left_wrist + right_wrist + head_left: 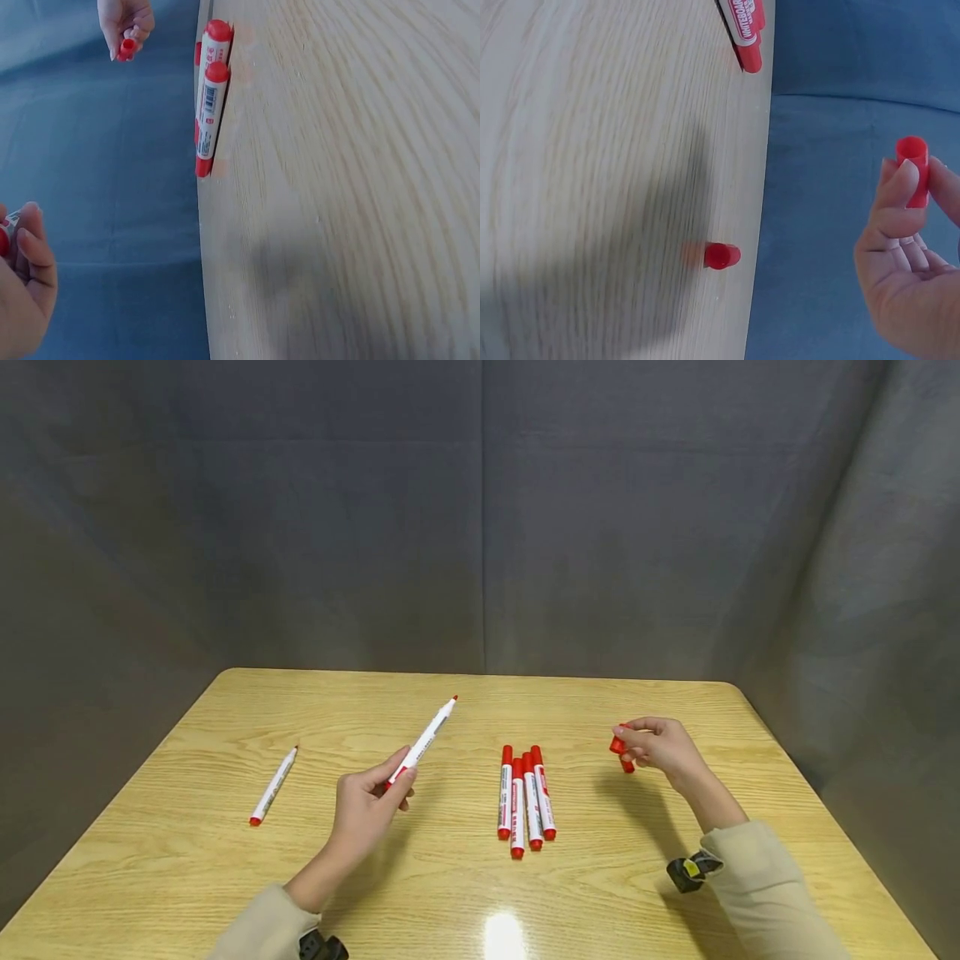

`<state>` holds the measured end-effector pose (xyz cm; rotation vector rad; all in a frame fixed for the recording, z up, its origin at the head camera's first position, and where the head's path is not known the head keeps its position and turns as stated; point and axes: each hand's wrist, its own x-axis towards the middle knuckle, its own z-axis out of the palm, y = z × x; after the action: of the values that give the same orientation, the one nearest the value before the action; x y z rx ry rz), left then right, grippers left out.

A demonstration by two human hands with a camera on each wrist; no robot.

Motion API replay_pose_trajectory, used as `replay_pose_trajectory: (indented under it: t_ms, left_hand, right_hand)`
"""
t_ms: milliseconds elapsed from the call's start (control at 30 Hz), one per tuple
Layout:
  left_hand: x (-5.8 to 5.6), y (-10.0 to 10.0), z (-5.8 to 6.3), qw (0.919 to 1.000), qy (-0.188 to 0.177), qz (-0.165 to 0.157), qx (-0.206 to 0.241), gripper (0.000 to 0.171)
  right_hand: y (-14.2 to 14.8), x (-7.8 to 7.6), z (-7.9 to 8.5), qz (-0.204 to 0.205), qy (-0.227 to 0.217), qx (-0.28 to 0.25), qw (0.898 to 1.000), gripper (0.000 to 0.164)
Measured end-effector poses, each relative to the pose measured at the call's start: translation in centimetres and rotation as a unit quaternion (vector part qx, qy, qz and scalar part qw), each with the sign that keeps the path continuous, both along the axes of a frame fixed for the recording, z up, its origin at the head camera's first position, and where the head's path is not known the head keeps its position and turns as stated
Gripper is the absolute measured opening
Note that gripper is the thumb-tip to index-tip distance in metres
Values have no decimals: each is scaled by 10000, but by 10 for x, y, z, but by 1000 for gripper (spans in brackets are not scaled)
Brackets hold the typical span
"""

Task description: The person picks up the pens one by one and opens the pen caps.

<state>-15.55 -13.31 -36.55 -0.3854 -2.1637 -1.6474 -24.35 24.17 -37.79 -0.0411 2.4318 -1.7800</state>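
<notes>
Lead: How were the pieces found to be held?

Inspector: An uncapped red whiteboard marker point(427, 739) was gripped between the thumb and fingers of the left hand point(371, 802), just left of centre in the lower half of the head frame. It was held near its plugged end, tip slanted to the upper right. A red cap point(617, 746) was pinched in the right hand point(660, 747), at the lower right. Marker and cap were well apart.

Lead: What was judged good practice for this handling?

Inspector: A light but firm hold near the plugged end was judged sound, since the bare nib was thereby left clear of fingers and sleeve. The cap was judged best pinched by its sides, with the mouth unobstructed, as was seen in the right wrist view. Any joining of the two would have been best done in line, without the nib being scraped.

Lead: And the count?

Inspector: Six markers were counted: one in the left hand, one uncapped marker point(273, 787) lying at the lower left, and four capped markers point(531, 800) side by side at lower centre. Two loose caps were counted: the pinched one and a second cap point(721, 256), recorded on the wooden tabletop point(450, 893) near the right hand.
</notes>
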Motion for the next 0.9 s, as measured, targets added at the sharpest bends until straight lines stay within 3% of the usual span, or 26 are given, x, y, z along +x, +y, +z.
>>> replay_pose_trajectory:
  t_ms: [33, 267, 433, 667, 900]
  left_hand:
    - [1, -1, 2, 10000, 20, 8, -6, 29]
    - [-12, -19, -20, 9998, 87, 172, 46, 30]
    - [-13, -29, -23, 9995, 149, 273, 19, 30]
    - [-10, -37, -19, 9986, 283, 429, -119, 29]
    - [-5, -46, -11, 9980, 124, 622, -81, 29]
  right_hand:
    - [0, 0, 0, -11, 3, -13, 10000, 47]
    - [5, -2, -6, -112, -6, 40, 9999, 50]
    - [7, -2, -10, -107, -58, 18, 9999, 51]
    - [8, -4, -13, -147, -131, 110, 9997, 49]
    - [12, -6, -18, -285, -237, 138, 9992, 45]
